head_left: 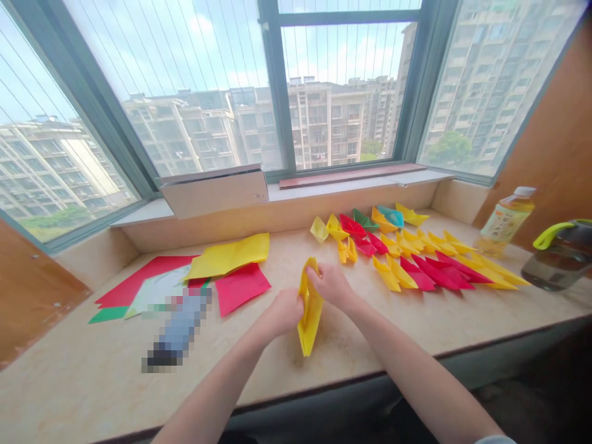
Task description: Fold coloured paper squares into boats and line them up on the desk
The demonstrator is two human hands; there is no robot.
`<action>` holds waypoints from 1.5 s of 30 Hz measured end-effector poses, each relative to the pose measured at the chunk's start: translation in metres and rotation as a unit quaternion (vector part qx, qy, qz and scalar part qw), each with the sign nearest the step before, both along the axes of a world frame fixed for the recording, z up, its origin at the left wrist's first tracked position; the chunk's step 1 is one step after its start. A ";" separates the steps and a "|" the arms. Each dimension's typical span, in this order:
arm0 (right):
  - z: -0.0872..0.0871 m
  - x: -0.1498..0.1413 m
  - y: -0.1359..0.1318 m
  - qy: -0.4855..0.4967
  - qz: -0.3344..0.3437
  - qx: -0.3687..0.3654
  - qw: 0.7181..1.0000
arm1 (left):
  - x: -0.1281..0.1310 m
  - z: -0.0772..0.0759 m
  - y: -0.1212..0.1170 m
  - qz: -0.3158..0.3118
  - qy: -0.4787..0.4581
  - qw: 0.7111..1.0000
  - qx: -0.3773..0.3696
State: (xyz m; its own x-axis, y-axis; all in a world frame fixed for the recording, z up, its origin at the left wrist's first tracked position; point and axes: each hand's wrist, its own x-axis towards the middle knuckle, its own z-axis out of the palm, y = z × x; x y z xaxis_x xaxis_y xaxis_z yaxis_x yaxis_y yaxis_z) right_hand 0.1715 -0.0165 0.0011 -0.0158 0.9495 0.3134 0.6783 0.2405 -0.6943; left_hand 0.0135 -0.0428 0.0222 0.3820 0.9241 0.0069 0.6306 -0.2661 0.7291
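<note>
Between my two hands is a folded yellow paper boat (311, 320), long and narrow, held upright on end a little above the ledge or touching it; which one I cannot tell. My left hand (285, 308) grips its left side near the middle. On the right side, higher up, my right hand (333, 283) pinches the paper, the thumb inside the fold. The boat's two sides are spread apart, with a hollow showing between them. Some fingertips of both hands are hidden behind the paper.
Several folded paper boats (435, 271) in yellow, red and teal stand in rows at the right. A bottle (506, 222) and a dark jug (557, 256) are beyond them. Yellow sheets (229, 256), a red sheet (243, 288) and a blurred-out object (180, 327) lie left. A white box (215, 192) rests on the sill.
</note>
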 end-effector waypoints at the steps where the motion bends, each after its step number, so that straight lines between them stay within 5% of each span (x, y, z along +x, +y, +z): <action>1: 0.001 0.001 0.001 0.000 0.004 0.003 1.000 | 0.002 0.004 -0.003 -0.005 0.010 1.000 0.000; 9: 0.005 0.011 -0.002 -0.017 -0.025 0.020 0.999 | 0.012 0.027 -0.011 0.021 0.045 0.998 0.032; 18: 0.009 0.021 -0.003 0.016 -0.004 0.014 1.000 | 0.013 0.020 -0.010 0.106 0.067 0.989 0.076; 21: 0.010 0.029 -0.007 0.038 0.018 0.015 0.999 | 0.005 0.023 0.014 0.134 0.079 0.986 0.055; 27: 0.011 0.036 -0.012 0.016 0.026 0.035 0.999 | 0.003 0.033 0.100 0.207 0.125 0.970 -0.018; 32: 0.010 0.030 -0.015 -0.014 0.040 0.047 0.998 | 0.016 0.032 0.141 0.239 0.162 0.957 0.022; 38: 0.007 0.022 -0.016 -0.052 0.055 0.063 0.995 | 0.016 0.025 0.136 0.157 0.221 0.948 0.165; 45: 0.005 0.014 -0.021 -0.089 0.051 0.089 0.991 | -0.013 0.026 0.114 -0.031 0.284 0.946 0.154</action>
